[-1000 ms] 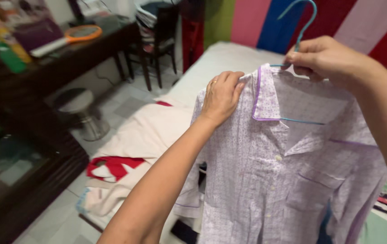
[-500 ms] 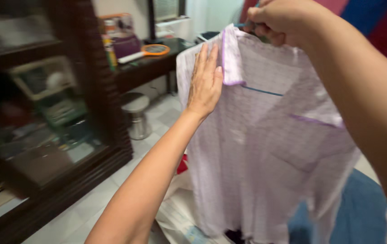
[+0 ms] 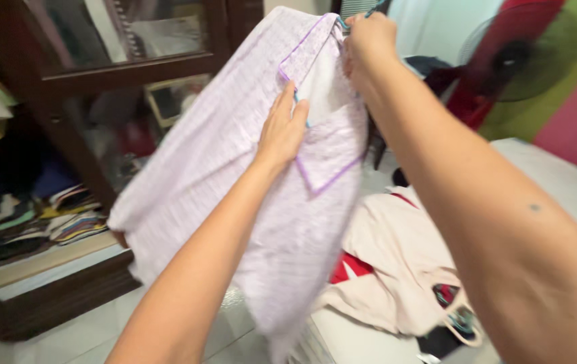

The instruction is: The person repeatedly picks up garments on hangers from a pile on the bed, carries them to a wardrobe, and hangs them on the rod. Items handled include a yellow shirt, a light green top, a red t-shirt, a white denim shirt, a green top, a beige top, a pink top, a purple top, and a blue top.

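Clearly a home bedroom: dark wooden glass-door cabinet (image 3: 66, 135) stuffed with folded clothes (image 3: 25, 216), bed (image 3: 558, 175) with loose laundry (image 3: 403, 269), standing fan (image 3: 524, 47), striped coloured wall (image 3: 571, 114), pale tiled floor (image 3: 73, 337).

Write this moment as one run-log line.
right hand: grips hanger | left hand: flat on lilac shirt | shirt: hanging, swung
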